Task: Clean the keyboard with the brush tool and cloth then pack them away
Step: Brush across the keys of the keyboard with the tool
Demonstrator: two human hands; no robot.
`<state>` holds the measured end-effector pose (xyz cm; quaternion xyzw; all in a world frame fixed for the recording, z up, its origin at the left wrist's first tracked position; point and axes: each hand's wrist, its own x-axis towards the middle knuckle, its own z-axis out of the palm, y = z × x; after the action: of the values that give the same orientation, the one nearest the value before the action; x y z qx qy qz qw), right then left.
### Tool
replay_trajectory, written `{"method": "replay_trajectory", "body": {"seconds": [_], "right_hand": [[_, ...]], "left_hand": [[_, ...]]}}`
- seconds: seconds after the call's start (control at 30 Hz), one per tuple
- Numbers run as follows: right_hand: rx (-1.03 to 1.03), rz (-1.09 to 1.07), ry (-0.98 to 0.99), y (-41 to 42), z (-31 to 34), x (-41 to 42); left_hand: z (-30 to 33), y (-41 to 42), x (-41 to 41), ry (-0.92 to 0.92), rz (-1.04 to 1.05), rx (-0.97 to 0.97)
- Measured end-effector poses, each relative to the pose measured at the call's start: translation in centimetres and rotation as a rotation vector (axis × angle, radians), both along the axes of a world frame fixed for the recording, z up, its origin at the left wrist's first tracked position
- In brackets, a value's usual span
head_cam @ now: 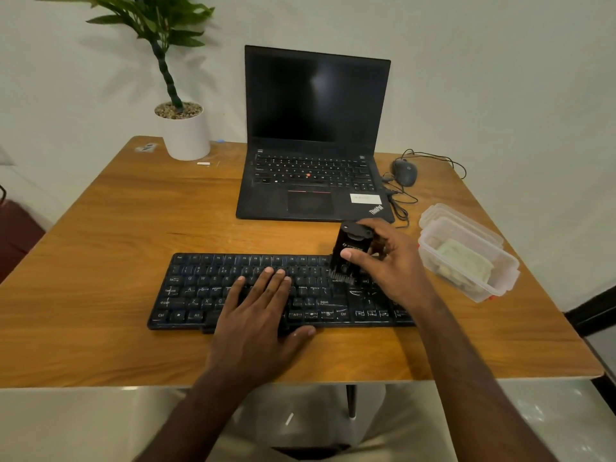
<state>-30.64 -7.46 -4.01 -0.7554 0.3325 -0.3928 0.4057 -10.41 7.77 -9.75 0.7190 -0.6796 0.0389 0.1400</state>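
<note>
Two bare hands work over a flat black computer keyboard [266,291] lying near the front edge of a wooden table [110,245]. The left hand [263,311] lies palm-down on the middle keys, fingers stretched out flat and close together, thumb hooked over the near edge. The right hand [386,261] is closed round a boxy black brush tool [350,253], held upright with its short bristles touching the keys at the keyboard's right part. To the right, a clear plastic container [500,281] holds a folded pale green cloth [466,261] (its lid seems to lie just behind it). Farther back stand an open black laptop [313,135], a dark wired mouse [405,171] and a white potted plant [185,131].
</note>
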Motion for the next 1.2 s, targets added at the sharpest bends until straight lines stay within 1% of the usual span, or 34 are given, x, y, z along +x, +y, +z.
{"method": "replay_trajectory", "body": {"seconds": [0.1, 0.17, 0.23, 0.3, 0.37, 0.47, 0.57, 0.63, 0.7, 0.73, 0.8, 0.87, 0.93, 1.03, 1.1, 1.2], "right_hand": [[0.008, 0.043, -0.037, 0.4, 0.3, 0.1], [-0.009, 0.066, 0.002, 0.7, 0.3, 0.2], [-0.050, 0.033, 0.058, 0.8, 0.3, 0.3], [-0.070, 0.011, 0.047, 0.7, 0.4, 0.2], [-0.084, 0.037, 0.028, 0.9, 0.6, 0.0], [-0.129, 0.066, 0.088, 1.1, 0.6, 0.2], [-0.165, 0.025, 0.129, 0.6, 0.3, 1.3], [-0.150, -0.004, 0.061, 0.4, 0.3, 1.5], [-0.090, 0.004, -0.010, 0.4, 0.4, 1.0], [-0.065, 0.028, -0.024, 0.5, 0.3, 0.6], [-0.067, 0.057, 0.017, 0.8, 0.0, 0.1], [-0.075, 0.027, 0.056, 0.8, -0.3, 0.2], [-0.083, -0.054, 0.005, 0.6, 0.0, -0.1], [-0.075, -0.174, -0.139, 0.1, 0.8, -1.6], [-0.086, -0.189, -0.157, -0.1, 1.2, -2.8], [-0.046, -0.129, -0.134, 0.4, 1.7, -3.0]], "left_hand": [[0.0, -0.1, -0.1, 0.000, 0.000, 0.001], [0.0, 0.0, -0.1, -0.001, 0.001, 0.002], [0.0, 0.0, -0.1, -0.004, -0.001, 0.004], [0.0, 0.0, 0.0, -0.008, -0.001, 0.009], [-0.1, -0.1, 0.0, -0.007, 0.004, 0.013], [-0.1, -0.1, -0.1, -0.013, 0.003, 0.015], [0.0, -0.1, 0.0, -0.015, -0.002, 0.009], [0.0, -0.1, 0.0, -0.011, 0.000, 0.009], [0.0, 0.0, 0.0, -0.012, 0.006, 0.014], [-0.1, 0.0, -0.1, -0.012, 0.006, 0.016], [0.0, 0.0, -0.2, -0.015, 0.000, 0.015], [0.1, -0.1, -0.1, -0.016, -0.004, 0.017], [0.1, 0.0, -0.1, -0.022, -0.004, 0.016], [0.3, 0.0, -0.6, -0.030, 0.010, -0.005], [0.7, -0.5, -1.8, -0.028, -0.012, -0.029], [1.3, -1.9, -4.3, -0.031, -0.076, -0.034]]}}
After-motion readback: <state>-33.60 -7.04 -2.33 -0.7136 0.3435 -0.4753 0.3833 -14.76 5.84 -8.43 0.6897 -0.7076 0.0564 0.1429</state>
